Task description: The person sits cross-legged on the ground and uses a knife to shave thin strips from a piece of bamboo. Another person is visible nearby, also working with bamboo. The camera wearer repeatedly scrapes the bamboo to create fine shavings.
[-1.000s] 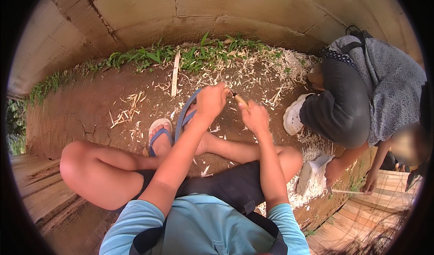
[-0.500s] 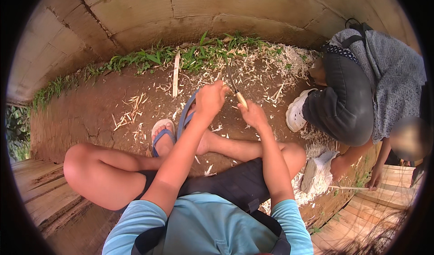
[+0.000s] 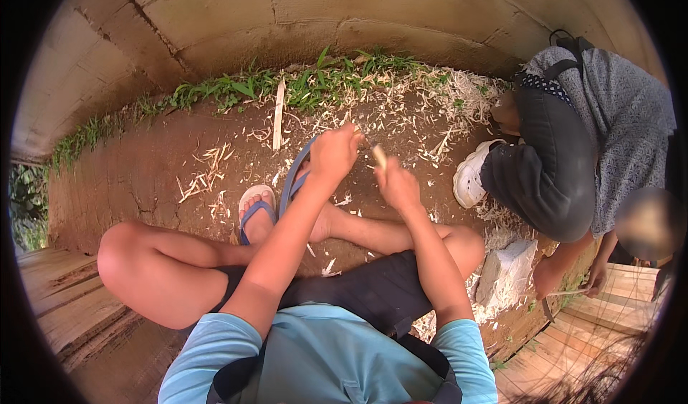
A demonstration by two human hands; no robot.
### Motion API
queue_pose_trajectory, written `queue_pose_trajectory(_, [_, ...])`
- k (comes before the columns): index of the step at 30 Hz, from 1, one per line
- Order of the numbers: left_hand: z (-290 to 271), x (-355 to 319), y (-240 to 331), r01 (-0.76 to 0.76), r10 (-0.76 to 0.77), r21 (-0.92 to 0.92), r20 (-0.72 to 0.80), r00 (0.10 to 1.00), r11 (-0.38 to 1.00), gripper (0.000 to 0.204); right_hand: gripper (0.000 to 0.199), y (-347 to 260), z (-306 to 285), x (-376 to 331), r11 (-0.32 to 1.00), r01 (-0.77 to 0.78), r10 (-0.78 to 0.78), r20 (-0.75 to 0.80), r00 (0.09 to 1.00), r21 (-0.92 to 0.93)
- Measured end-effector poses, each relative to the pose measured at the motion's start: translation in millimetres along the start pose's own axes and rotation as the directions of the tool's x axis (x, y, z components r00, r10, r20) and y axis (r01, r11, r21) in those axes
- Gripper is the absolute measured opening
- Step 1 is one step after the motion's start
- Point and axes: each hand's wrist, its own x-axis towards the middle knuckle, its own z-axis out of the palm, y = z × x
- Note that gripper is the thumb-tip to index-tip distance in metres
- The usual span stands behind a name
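A bare dirt patch (image 3: 143,174) runs below a concrete wall (image 3: 215,17), with a strip of grass (image 3: 236,88) along its foot. Pale wood shavings (image 3: 423,96) lie scattered over the dirt. A second person (image 3: 573,139) crouches at the right in dark trousers and a white shoe (image 3: 469,178). A blue flip-flop (image 3: 254,207) sits on the wearer's foot, and a long pale stick (image 3: 278,117) lies near the grass. The left hand (image 3: 333,153) is curled closed; what it grips cannot be made out. The right hand (image 3: 398,185) is clamped on a short wood piece (image 3: 380,157), pale yellow and slim, poking up between the two hands above the dirt.
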Motion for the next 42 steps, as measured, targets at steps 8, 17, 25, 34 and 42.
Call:
queue_pose_trajectory(8, [-8.5,4.7,-21.7,0.086,-0.086,0.028,0.004,0.996,0.996,0.020,0.029,-11.1,-3.6,-4.7,0.994,0.061,-0.048,-0.148,0.988,0.087])
queue_pose_trajectory(17, [-6.5,-3.0,-9.2,0.044,-0.044,0.019,-0.023,0.999,0.999,0.022,0.030,-17.2,-39.0,-16.4,0.969,0.202,-0.151,-0.305,0.940,0.142])
queue_pose_trajectory(25, [1.1,-3.8,-2.1,-0.016,0.016,-0.003,-0.014,1.000,1.000,0.018,0.029,-1.4,-9.7,-2.5,1.000,-0.014,0.011,-0.106,0.994,-0.020])
queue_pose_trajectory(34, [-1.3,-5.9,4.2,0.002,-0.002,0.014,0.021,1.000,1.000,0.021,0.034,16.8,12.2,6.2,0.987,-0.048,0.058,-0.060,0.997,0.156])
queue_pose_trajectory(42, [-10.5,-3.4,-0.9,0.055,-0.056,0.030,0.020,0.998,0.998,0.019,0.041,-19.7,-20.0,-17.5,0.929,0.146,0.001,-0.398,0.917,0.340])
